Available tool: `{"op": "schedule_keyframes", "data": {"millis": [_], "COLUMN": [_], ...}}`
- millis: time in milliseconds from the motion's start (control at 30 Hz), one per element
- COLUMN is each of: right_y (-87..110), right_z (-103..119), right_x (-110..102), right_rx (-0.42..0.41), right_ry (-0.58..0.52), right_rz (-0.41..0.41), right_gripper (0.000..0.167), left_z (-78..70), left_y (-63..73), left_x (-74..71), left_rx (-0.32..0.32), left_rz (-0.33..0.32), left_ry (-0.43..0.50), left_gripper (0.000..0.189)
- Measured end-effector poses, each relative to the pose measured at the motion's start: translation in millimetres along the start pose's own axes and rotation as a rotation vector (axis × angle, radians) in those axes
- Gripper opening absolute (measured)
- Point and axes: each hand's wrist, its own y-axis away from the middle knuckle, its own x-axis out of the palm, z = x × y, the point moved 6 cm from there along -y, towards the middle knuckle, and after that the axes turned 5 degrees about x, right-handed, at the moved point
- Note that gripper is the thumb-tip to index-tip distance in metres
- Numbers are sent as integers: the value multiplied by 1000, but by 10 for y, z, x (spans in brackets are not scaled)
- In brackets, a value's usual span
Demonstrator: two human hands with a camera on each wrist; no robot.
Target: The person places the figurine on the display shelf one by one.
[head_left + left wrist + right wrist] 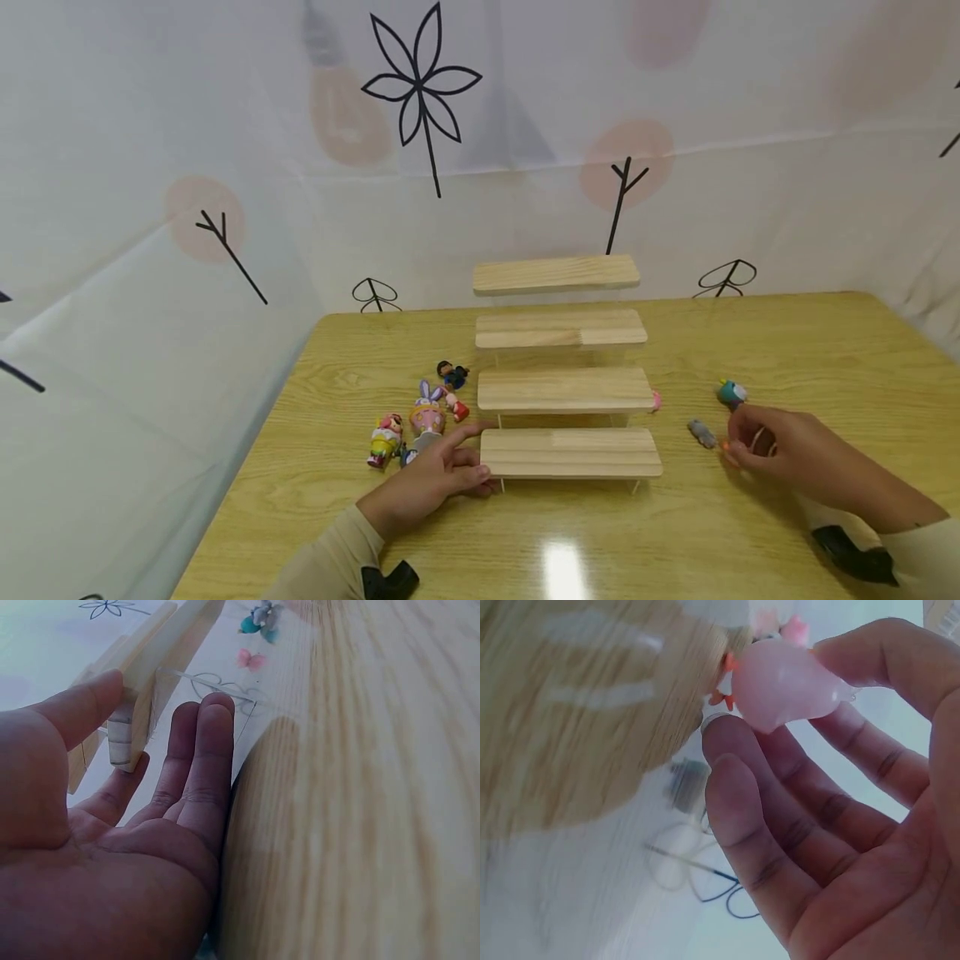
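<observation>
A stepped wooden display shelf [570,454], with several pale boards on thin clear supports, stands mid-table. My left hand [427,483] grips the left end of its lowest board. In the left wrist view, the thumb and index finger [112,791] touch opposite sides of the board end [124,742], and the other fingers extend below. On the right, close over the table, my right hand [787,454] pinches a small pink bird figurine [784,686] with orange feet between thumb and fingertips. Beside that hand are a grey figurine [702,433] and a teal one [732,393].
Left of the shelf lie several figurines: a bunny-eared one [427,415], one in yellow [386,440], one in red [455,406] and a dark-haired one [452,374]. Something pink [656,401] peeks out at the shelf's right side. A patterned white cloth [525,208] hangs behind the table.
</observation>
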Motion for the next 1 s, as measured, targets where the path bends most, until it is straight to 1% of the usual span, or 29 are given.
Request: {"op": "schedule_keyframes", "data": {"millis": [167, 333, 433, 533, 633, 767, 867, 1000], "right_y": [12, 17, 24, 36, 55, 68, 69, 84], "right_z": [16, 11, 28, 85, 172, 289, 366, 464], "right_x": [4, 9, -2, -20, -38, -84, -133, -178], "right_rx": [-15, -3, 6, -37, -132, -219, -244, -282], "right_ry": [-3, -31, -42, -43, -35, 1, 39, 77], "right_rz": [23, 44, 38, -3, -53, -117, -168, -214], "right_gripper": [11, 11, 9, 8, 13, 21, 25, 30], "left_z": [5, 21, 27, 34, 33, 20, 10, -1], "left_y": [-9, -9, -10, -12, -7, 7, 14, 14], "left_x": [16, 4, 5, 13, 23, 21, 13, 8], "left_rx": [-6, -13, -14, -14, -10, -1, 1, 0], "left_rz": [5, -6, -9, -9, -6, -2, -2, -4], "left_ry": [4, 8, 4, 4, 3, -7, -15, -15], "left_gripper": [65, 69, 70, 70, 69, 70, 70, 69]}}
